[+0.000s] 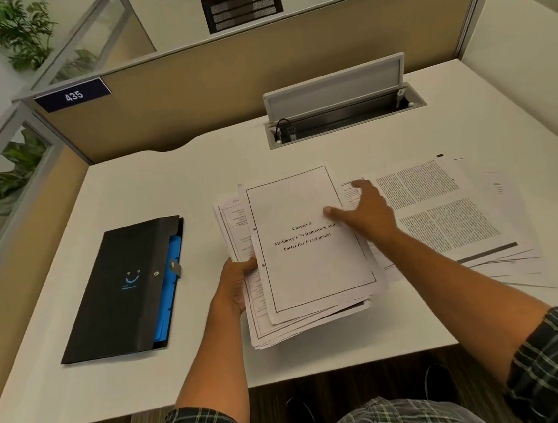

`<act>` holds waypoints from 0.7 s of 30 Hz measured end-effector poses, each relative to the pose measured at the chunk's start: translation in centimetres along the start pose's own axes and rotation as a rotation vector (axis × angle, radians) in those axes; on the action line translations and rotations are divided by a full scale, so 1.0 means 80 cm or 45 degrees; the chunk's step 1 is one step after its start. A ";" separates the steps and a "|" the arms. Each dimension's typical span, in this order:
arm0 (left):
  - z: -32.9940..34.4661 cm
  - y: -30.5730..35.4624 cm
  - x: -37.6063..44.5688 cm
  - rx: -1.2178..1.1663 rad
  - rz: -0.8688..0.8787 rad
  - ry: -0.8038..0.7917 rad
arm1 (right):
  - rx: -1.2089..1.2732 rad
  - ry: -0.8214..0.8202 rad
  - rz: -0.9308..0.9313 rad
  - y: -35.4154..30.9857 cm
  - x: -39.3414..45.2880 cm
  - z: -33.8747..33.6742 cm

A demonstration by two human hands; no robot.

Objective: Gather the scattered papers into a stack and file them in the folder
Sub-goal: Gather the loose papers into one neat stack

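A loose stack of printed papers (312, 276) sits at the desk's middle, topped by a framed title page reading "Chapter 3". My left hand (235, 284) grips the stack's left edge. My right hand (368, 210) lies flat with fingers spread, its thumb on the title page and its fingers on the sheets beside it. More scattered papers (450, 214) with dense text fan out to the right. A black folder (120, 290) with a smiley logo and blue inner pockets lies shut on the left, apart from both hands.
The white desk (171, 184) is walled by tan partitions at the back and left. An open cable tray (340, 118) with its lid raised sits at the back centre. The desk's front edge lies just before my lap.
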State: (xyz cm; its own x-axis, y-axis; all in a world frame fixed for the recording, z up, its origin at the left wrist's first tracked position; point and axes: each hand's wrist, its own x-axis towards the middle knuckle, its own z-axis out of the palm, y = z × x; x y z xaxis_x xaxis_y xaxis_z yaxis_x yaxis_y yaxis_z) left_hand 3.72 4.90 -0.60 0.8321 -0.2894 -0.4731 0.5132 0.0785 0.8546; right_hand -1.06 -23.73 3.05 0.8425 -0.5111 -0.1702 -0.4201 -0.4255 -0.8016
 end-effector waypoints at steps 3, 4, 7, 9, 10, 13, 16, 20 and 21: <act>0.002 0.001 -0.003 0.000 0.023 -0.051 | 0.497 -0.372 0.309 0.016 0.008 -0.024; 0.004 0.000 -0.004 0.002 0.028 -0.060 | 0.615 -0.533 0.324 0.020 0.004 -0.028; 0.023 0.008 -0.009 0.045 0.048 -0.036 | 0.876 -0.752 0.277 0.026 -0.012 -0.022; 0.047 0.022 -0.014 0.211 0.049 0.071 | 0.925 -0.722 0.271 0.023 -0.020 -0.011; 0.059 0.030 -0.018 0.300 0.040 0.106 | 0.923 -0.675 0.267 0.020 -0.024 -0.006; 0.079 0.049 -0.029 0.395 0.090 0.067 | 0.853 -0.465 0.169 0.013 -0.022 0.000; 0.080 0.066 -0.033 0.219 0.212 -0.061 | 0.794 -0.277 0.006 -0.004 -0.021 -0.005; 0.071 0.098 -0.031 0.391 0.440 -0.099 | 0.868 -0.126 -0.198 -0.032 -0.028 -0.016; 0.069 0.104 -0.030 0.415 0.486 -0.067 | 0.918 -0.123 -0.232 -0.037 -0.029 -0.017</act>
State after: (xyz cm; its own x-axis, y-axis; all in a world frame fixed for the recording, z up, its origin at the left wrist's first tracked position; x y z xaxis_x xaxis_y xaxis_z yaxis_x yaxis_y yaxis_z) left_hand 4.89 0.98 8.84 0.9316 -0.3466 -0.1093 0.0749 -0.1112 0.9910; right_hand -2.27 -22.33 6.59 0.9173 -0.3976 -0.0219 0.0261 0.1150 -0.9930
